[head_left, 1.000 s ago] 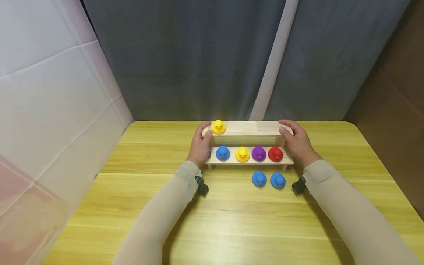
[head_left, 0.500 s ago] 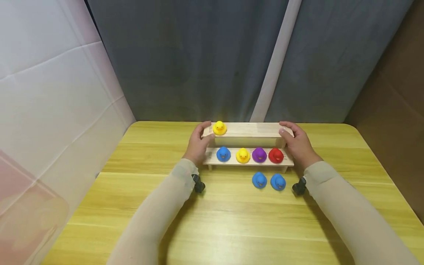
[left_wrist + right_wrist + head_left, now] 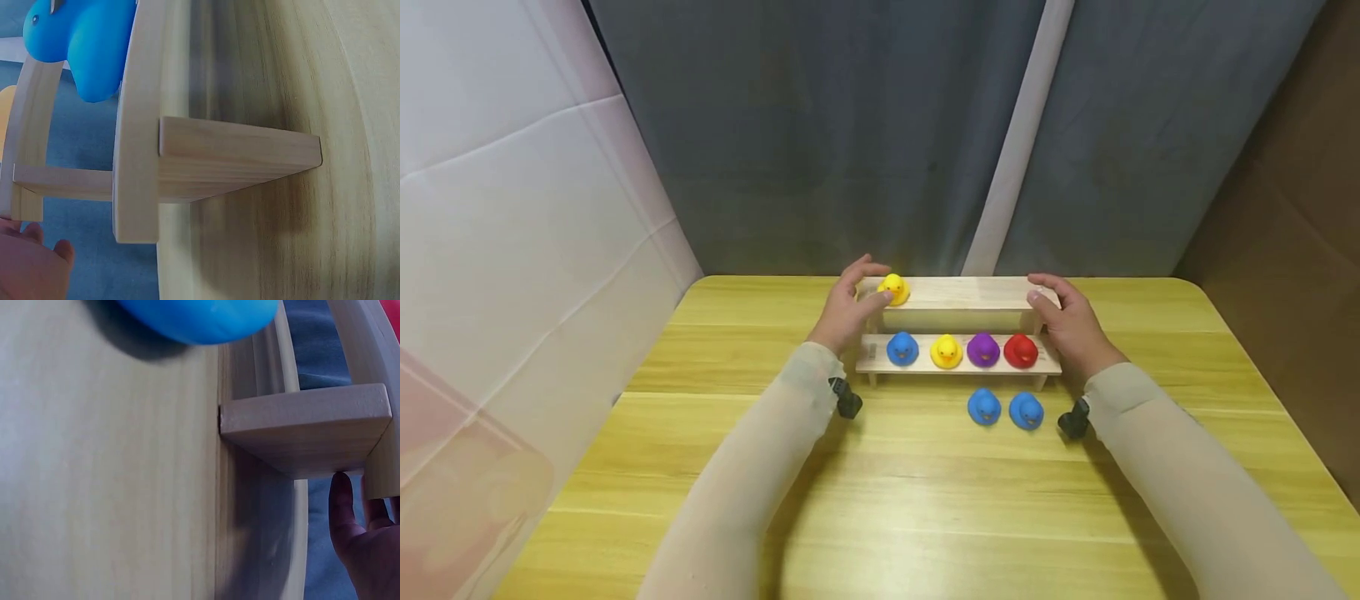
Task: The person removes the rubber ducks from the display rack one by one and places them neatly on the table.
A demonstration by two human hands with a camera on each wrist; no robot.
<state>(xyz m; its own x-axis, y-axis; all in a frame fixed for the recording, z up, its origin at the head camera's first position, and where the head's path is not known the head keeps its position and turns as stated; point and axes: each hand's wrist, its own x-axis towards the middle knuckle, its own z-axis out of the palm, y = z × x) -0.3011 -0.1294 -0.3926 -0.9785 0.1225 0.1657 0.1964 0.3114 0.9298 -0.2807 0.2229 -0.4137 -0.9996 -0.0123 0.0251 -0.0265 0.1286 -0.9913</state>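
A two-tier wooden display stand [image 3: 966, 293] stands near the table's back edge. On its upper tier, at the left end, sits a yellow rubber duck [image 3: 895, 287]. My left hand [image 3: 844, 312] is at that duck, thumb overlapping its front and index finger reaching behind it. My right hand [image 3: 1073, 325] grips the upper tier's right end, thumb on top. In the right wrist view its fingers [image 3: 342, 503] are at the end support. The lower tier carries a blue duck [image 3: 902, 349], another yellow duck [image 3: 947, 352], a purple duck [image 3: 983, 350] and a red duck [image 3: 1021, 351].
Two more blue ducks, one at left [image 3: 984, 407] and one at right [image 3: 1026, 411], sit on the wooden table [image 3: 910, 500] in front of the stand. A grey curtain [image 3: 820, 150] hangs behind the table. A white sheet [image 3: 535, 208] is at left, a brown panel [image 3: 1292, 208] at right.
My left hand has let go of the stand's left end and moved up to the yellow duck on the upper tier. The right hand stays on the right end.
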